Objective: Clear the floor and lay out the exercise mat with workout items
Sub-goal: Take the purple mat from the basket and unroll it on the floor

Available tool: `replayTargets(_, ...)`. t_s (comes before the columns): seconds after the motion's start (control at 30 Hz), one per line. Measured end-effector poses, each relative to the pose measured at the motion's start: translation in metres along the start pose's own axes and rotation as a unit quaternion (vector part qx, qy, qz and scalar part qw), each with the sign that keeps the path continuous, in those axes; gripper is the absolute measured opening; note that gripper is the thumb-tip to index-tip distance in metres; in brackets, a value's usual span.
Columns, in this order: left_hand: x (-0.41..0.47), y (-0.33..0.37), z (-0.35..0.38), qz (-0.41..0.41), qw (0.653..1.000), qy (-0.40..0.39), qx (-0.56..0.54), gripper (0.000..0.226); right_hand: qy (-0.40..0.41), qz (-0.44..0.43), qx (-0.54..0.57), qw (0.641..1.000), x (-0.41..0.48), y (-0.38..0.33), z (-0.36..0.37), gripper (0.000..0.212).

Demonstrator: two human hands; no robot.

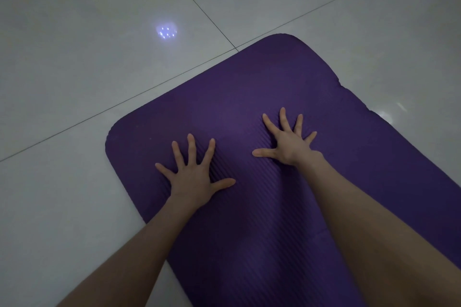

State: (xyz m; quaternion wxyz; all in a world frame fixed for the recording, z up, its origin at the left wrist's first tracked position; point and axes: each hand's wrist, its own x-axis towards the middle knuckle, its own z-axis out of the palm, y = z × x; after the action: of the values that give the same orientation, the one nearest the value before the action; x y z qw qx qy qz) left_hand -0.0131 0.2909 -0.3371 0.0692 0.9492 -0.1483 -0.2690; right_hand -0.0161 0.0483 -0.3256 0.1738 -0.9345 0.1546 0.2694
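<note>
A purple ribbed exercise mat lies flat on the tiled floor, its rounded far end pointing up and left; it runs out of view at the bottom right. My left hand presses palm-down on the mat near its left corner, fingers spread and straight. My right hand presses flat on the mat a little farther along, fingers also splayed. Neither hand holds anything. No other workout items are in view.
Glossy pale floor tiles with dark grout lines surround the mat on the left, top and right. A bluish light reflection shines on a tile beyond the mat. The room is dim.
</note>
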Motion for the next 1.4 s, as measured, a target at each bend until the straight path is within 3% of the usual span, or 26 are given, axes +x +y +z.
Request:
replayTargets(0.23,0.002,0.002,-0.006,-0.008,1.000,-0.008,-0.010,0.108,0.011,0.001,0.012,1.000,0.003,-0.001,0.002,0.106)
replayTargets(0.4,-0.005,0.006,-0.005,-0.016,1.000,-0.002,-0.023,0.109,0.063,0.003,0.024,0.998,-0.023,0.011,0.024,0.099)
replayTargets(0.57,-0.032,0.033,0.023,0.036,0.999,0.004,0.020,0.109,0.064,0.043,0.033,0.996,-0.086,0.058,0.055,0.101)
replayTargets(0.9,-0.088,0.141,0.076,0.182,0.978,-0.055,0.089,0.110,0.062,0.203,0.113,0.971,-0.253,0.167,0.112,0.109)
replayTargets(1.4,-0.076,0.169,0.064,0.128,0.984,-0.090,0.090,0.122,0.077,0.186,0.122,0.972,-0.244,0.189,0.114,0.105)
